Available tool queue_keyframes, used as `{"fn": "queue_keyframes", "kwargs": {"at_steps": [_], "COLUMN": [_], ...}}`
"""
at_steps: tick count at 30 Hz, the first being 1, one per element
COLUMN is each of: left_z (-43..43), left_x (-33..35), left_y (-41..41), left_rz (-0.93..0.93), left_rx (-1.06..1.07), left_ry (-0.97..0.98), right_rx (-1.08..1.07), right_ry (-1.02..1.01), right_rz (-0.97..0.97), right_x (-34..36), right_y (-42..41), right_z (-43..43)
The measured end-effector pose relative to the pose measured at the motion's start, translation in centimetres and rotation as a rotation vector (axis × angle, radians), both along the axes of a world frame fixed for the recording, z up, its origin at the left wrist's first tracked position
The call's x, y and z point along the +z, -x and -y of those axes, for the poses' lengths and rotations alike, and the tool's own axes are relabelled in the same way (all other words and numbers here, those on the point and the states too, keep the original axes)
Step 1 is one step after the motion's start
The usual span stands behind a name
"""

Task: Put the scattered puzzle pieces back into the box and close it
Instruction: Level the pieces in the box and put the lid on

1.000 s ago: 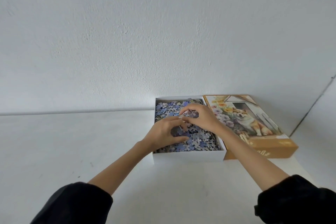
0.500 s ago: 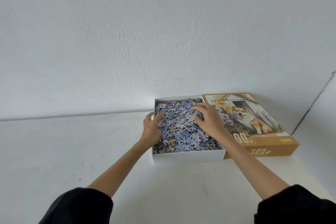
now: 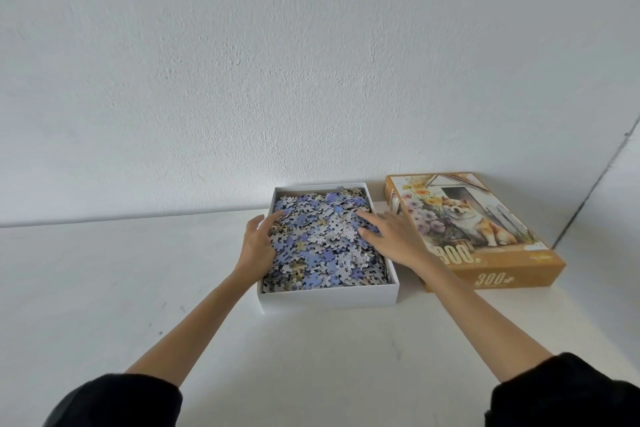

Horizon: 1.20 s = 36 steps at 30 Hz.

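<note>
1. A white table [image 3: 104, 288] runs along a white wall [image 3: 311, 62]; a black left sleeve [image 3: 114, 402] shows at the bottom corner
2. The left hand [image 3: 258, 243] rests against the left edge of the heap, over the box's left wall; its fingers are loosely spread and only slightly bent, touching the pieces and gripping nothing
3. The white box [image 3: 329, 295] sits open on the table near the wall, and the puzzle pieces [image 3: 322, 239], mostly blue and grey, lie heaped inside it up to the rim
4. The right hand [image 3: 391, 236] lies palm down on the right side of the heap, fingers straight and fanned out, pressing on the pieces and holding none
5. The orange lid [image 3: 502, 274], printed with a dog and flowers, lies picture side up on the table just beside the box, apart from it
6. A black right sleeve [image 3: 568, 392] fills the bottom right corner
</note>
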<state>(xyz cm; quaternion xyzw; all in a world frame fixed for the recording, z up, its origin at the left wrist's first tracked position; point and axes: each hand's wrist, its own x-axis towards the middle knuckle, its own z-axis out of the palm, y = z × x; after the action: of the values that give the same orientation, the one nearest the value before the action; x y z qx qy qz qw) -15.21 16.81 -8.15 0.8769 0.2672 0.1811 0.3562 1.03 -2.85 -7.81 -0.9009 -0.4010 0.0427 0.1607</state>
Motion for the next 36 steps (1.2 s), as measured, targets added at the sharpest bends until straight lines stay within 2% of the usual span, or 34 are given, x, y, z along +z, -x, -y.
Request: {"fn": "queue_keyframes", "kwargs": {"at_steps": [4,7,9,16,21,26,36], "left_z": [-0.2,0.3,1.0,0.2,-1.7,-5.1,-10.8], "left_x": [0.2,0.7,0.9,1.8,2.3,3.5,5.4], "left_y": [0.8,1.1,1.2,3.1,6.7,11.4,22.2], "left_rz": [0.020,0.064,0.084,0.171,0.225,0.289,0.267], "left_rx": [0.003,-0.022,-0.044,-0.106,-0.111,-0.109,-0.093], "left_ry": [0.115,0.337,0.409,0.481,0.444,0.441,0.360], "right_rx": [-0.032,-0.070,-0.080,-0.006,0.074,0.075,0.044], "right_ry": [-0.315,-0.517,-0.586,-0.675,-0.651,-0.729,-0.760], "right_rz": [-0.426,-0.619,-0.683,-0.658,-0.574,-0.556,-0.567], "right_x": [-0.9,-1.1,-0.8,0.2,3.0,4.4,5.1], "right_y": [1.8,2.2,2.6,4.3,7.1,12.3,24.3], "right_z": [-1.7,-1.9,-1.8,-2.5,-4.7,-6.9,-12.7]}}
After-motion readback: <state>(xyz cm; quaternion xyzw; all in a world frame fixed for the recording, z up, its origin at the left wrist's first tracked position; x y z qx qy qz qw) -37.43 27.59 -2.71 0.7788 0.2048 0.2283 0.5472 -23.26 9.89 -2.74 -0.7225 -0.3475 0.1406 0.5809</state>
